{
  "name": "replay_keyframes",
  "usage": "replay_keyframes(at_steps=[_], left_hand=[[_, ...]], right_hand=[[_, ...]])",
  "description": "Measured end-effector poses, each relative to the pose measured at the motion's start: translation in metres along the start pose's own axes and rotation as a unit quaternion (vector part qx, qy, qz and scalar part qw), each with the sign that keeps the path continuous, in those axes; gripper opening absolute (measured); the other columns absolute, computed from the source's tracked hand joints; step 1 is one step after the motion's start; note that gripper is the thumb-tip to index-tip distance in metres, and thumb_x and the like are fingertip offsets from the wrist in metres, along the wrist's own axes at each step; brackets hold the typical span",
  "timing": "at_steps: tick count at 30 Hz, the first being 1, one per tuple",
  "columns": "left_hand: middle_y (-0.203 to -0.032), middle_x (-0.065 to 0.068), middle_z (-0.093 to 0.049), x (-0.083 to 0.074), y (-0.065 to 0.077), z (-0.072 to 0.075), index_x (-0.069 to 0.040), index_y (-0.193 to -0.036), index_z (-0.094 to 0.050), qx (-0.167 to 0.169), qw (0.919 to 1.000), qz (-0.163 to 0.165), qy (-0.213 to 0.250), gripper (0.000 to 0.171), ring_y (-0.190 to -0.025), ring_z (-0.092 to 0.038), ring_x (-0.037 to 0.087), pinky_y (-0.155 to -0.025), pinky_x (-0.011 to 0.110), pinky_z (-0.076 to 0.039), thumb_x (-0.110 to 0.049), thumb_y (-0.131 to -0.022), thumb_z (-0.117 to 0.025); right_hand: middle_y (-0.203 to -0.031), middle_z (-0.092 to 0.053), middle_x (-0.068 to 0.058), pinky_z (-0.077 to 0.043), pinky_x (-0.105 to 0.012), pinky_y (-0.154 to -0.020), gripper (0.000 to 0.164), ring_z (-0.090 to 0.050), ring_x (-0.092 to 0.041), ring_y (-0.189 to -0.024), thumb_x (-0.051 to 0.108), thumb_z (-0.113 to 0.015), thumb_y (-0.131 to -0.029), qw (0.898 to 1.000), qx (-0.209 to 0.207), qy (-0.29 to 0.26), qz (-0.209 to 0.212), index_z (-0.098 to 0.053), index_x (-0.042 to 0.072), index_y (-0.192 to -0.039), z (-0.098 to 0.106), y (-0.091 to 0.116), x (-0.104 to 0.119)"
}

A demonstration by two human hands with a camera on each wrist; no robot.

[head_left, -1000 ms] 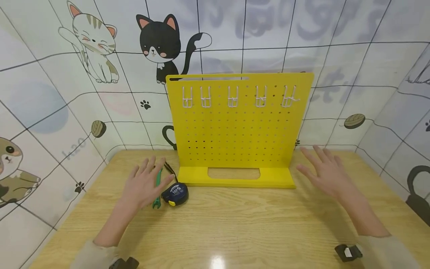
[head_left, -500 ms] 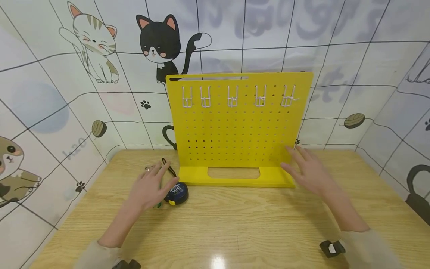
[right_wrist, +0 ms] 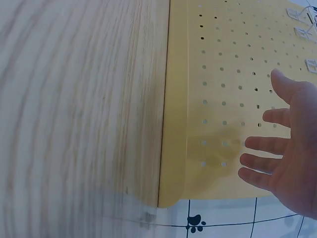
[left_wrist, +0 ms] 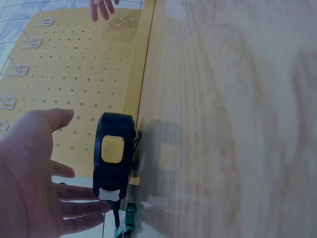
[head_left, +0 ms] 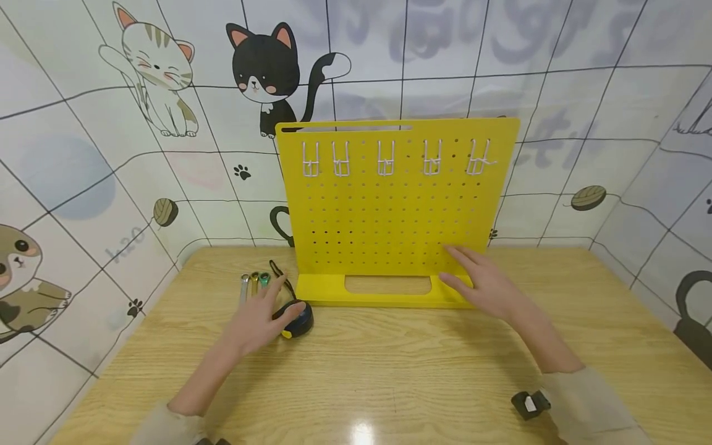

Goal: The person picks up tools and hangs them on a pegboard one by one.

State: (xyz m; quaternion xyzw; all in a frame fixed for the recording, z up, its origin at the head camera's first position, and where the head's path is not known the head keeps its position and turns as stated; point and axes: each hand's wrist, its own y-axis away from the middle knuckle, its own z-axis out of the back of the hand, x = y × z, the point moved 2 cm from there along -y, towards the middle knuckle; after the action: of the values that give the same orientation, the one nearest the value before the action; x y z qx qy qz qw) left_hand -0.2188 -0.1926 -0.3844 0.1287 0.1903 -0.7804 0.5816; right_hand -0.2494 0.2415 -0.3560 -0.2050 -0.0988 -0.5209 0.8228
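Five white wire hooks (head_left: pixel 385 165) are carried in a row by an upright yellow perforated pegboard (head_left: pixel 384 210) on a pale wooden bench (head_left: pixel 361 364). Near its left end, a rounded dark-blue tape measure (head_left: pixel 303 321) is partly covered by the left hand (head_left: pixel 253 326), as are three slender wrenches (head_left: pixel 254 282). The left fingers are held spread; contact cannot be confirmed. Before the pegboard's lower right, the right hand (head_left: pixel 492 290) is held, fingers spread.

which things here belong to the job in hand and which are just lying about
Likely in the job:
tape measure, near the left hand
yellow pegboard, near the right hand
wire hooks
probably the three wrenches

Likely just there:
wooden table
wall cats
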Motion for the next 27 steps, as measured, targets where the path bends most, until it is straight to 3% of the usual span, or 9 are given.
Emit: replay_keyframes(at_steps=[4,9,13,17,27], left_hand=[[-0.150,0.031,-0.041,-0.001,0.002,-0.003,-0.006,-0.159,-0.022,0.020,0.9993,0.013,0.029,0.090,-0.136,-0.041,0.050,-0.104,0.067,-0.039,-0.064,-0.097,-0.052],[-0.147,0.029,-0.047,-0.003,0.004,-0.005,-0.007,-0.158,-0.023,0.015,0.9988,0.017,0.044,0.090,-0.131,-0.048,0.048,-0.100,0.065,-0.043,-0.063,-0.095,-0.056],[-0.136,0.026,-0.055,-0.004,0.003,-0.007,-0.007,-0.150,-0.029,0.011,0.9970,0.020,0.074,0.084,-0.110,-0.061,0.039,-0.086,0.053,-0.053,-0.059,-0.093,-0.063],[-0.128,0.025,-0.058,-0.005,0.004,-0.009,-0.007,-0.141,-0.034,0.009,0.9945,0.030,0.100,0.076,-0.095,-0.062,0.030,-0.074,0.040,-0.054,-0.052,-0.092,-0.070],[-0.130,0.028,-0.057,-0.007,0.006,-0.015,0.002,-0.143,-0.038,0.003,0.9920,0.045,0.118,0.084,-0.106,-0.061,0.034,-0.085,0.046,-0.055,-0.041,-0.085,-0.080]], right_hand=[[-0.157,-0.032,-0.027,-0.024,-0.069,-0.112,0.068,-0.029,-0.050,-0.143,0.046,-0.048,-0.105,1.000,0.003,-0.014,0.009,-0.031,0.007,-0.158,-0.007,-0.006,0.003],[-0.156,-0.036,-0.025,-0.027,-0.066,-0.113,0.068,-0.032,-0.047,-0.142,0.047,-0.049,-0.105,0.999,0.018,-0.040,0.018,-0.033,0.005,-0.157,-0.019,-0.015,0.010],[-0.156,-0.038,-0.022,-0.028,-0.062,-0.114,0.069,-0.035,-0.044,-0.142,0.048,-0.050,-0.104,0.998,0.028,-0.060,0.016,-0.035,0.005,-0.155,-0.024,-0.022,0.020],[-0.154,-0.041,-0.022,-0.029,-0.061,-0.115,0.069,-0.036,-0.043,-0.142,0.048,-0.051,-0.104,0.996,0.031,-0.079,0.021,-0.038,0.002,-0.153,-0.027,-0.028,0.031],[-0.148,-0.049,-0.022,-0.045,-0.056,-0.104,0.065,-0.051,-0.040,-0.131,0.040,-0.057,-0.104,0.986,0.043,-0.153,0.049,-0.042,-0.004,-0.149,-0.044,-0.047,0.053]])
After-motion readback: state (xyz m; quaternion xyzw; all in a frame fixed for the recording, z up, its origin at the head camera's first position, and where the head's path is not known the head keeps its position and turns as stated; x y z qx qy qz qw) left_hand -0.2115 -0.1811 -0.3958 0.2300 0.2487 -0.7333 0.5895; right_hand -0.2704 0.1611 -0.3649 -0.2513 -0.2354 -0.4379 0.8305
